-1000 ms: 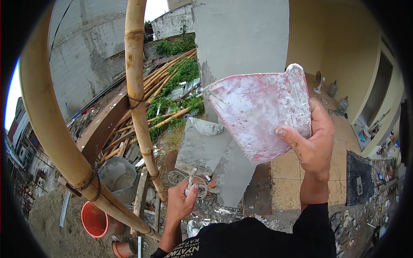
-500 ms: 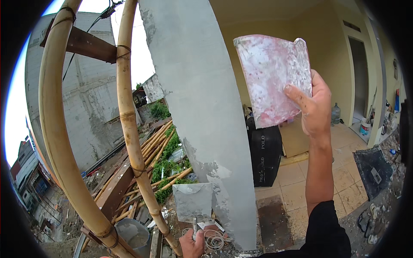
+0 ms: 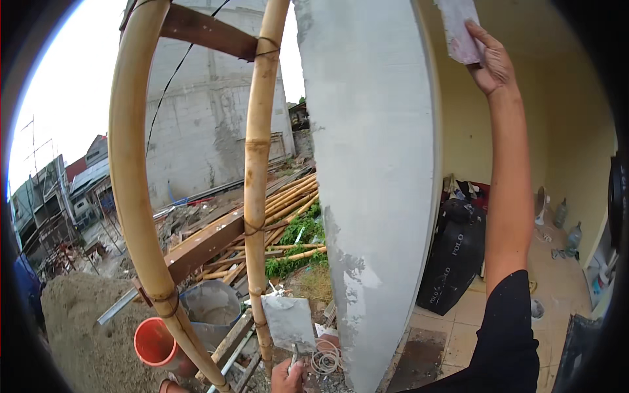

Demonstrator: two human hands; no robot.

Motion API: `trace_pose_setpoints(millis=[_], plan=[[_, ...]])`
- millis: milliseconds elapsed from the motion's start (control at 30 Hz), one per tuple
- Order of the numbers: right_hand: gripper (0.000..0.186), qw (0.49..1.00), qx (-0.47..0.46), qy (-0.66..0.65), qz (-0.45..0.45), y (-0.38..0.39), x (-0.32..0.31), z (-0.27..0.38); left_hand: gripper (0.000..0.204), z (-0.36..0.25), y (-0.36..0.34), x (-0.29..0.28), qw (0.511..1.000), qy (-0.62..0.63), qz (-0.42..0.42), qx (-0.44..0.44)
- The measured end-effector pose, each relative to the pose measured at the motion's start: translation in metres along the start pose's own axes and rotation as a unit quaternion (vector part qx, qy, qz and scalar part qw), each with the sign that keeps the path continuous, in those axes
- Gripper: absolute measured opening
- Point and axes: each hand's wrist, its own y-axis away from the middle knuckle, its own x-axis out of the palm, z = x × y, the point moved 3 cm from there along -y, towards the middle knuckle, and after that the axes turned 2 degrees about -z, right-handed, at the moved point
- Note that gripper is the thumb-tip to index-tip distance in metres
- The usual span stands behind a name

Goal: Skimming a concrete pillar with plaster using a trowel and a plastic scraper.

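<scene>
Pale flat sheet [image 3: 461, 31] in R hand [image 3: 496, 67], pinkish nr btm

Right arm [image 3: 510, 190] raised, left grip [image 3: 287, 378] low

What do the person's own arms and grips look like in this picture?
A black fabric sleeve covers the upper part of the right arm; below it, no watch or band shows. The right grip and left grip are ungloved hands. The left sleeve is out of view.
</scene>
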Motion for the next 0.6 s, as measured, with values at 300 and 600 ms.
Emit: trace_pose_setpoints(millis=[300, 600], plan=[[0.029, 0.995, -0.024, -0.014, 0.093, -0.012, 0.021, 0.044, 0.01, 0.031, -0.017, 0.01, 0.907, -0.309, -0.094, 0.271], [0.029, 0.997, 0.002, -0.022, 0.08, -0.015, 0.048, 0.018, 0.019, 0.121, -0.049, -0.011, 0.974, -0.117, -0.124, 0.152]])
